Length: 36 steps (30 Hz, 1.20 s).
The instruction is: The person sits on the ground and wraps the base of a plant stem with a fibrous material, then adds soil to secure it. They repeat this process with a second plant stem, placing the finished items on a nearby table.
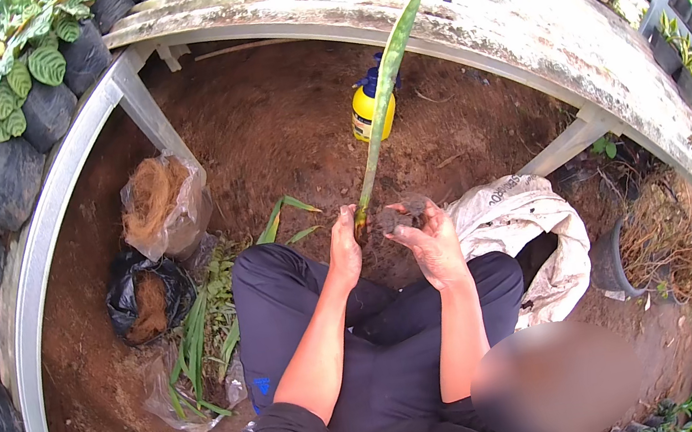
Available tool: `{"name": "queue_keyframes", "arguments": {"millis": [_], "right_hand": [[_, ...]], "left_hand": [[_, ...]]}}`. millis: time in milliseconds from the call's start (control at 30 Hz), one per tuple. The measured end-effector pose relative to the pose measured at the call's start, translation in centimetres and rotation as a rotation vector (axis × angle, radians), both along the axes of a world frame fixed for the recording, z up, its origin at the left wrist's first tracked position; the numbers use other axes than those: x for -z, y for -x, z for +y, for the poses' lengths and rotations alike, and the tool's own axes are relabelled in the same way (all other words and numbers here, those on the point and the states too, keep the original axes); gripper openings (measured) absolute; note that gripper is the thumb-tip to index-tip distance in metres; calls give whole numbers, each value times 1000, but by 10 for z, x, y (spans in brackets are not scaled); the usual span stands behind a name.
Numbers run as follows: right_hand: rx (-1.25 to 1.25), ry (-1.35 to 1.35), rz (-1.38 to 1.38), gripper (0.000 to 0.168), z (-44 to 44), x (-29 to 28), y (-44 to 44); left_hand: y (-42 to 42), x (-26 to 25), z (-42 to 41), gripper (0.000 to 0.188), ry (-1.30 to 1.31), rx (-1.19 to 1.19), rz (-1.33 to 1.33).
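My left hand [345, 249] grips the base of a long snake plant leaf [383, 102], which stands tilted up and to the right. Dark, moist soil [407, 213] lies in the upturned fingers of my right hand [436, 245], close beside the leaf's base. Whether that soil clings to roots cannot be made out. Both hands are above my crossed legs. By my right knee, a white woven sack [558, 217] bearing print lies with its dark mouth open.
Beyond the leaf stands a yellow spray bottle [362, 109]. To the left are a clear plastic bag of coconut fibre [155, 197], a black bag [118, 301] with fibre and cut green leaves [196, 332]. Metal frames [42, 262] edge the space; a pot [610, 259] stands right.
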State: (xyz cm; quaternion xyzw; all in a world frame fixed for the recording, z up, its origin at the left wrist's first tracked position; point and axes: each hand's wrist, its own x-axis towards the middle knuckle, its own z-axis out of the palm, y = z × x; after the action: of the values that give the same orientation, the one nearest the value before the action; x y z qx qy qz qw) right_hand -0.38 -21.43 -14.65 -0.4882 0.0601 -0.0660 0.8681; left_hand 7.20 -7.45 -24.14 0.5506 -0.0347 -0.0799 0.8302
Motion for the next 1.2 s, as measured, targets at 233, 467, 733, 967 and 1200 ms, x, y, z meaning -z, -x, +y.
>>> {"name": "queue_keyframes", "arguments": {"millis": [233, 467, 733, 967, 1200], "right_hand": [[-80, 228, -68, 28, 27, 11, -17], [178, 913, -70, 34, 42, 24, -3], [218, 992, -12, 52, 35, 21, -1], [194, 537, -57, 30, 38, 38, -3], [311, 842, -49, 18, 54, 34, 1]], "left_hand": [[14, -23, 6, 73, 130, 144, 247], [15, -1, 3, 48, 82, 204, 74], [13, -5, -2, 39, 108, 187, 148], [18, -18, -3, 43, 131, 152, 119], [19, -16, 4, 55, -67, 151, 235]]}}
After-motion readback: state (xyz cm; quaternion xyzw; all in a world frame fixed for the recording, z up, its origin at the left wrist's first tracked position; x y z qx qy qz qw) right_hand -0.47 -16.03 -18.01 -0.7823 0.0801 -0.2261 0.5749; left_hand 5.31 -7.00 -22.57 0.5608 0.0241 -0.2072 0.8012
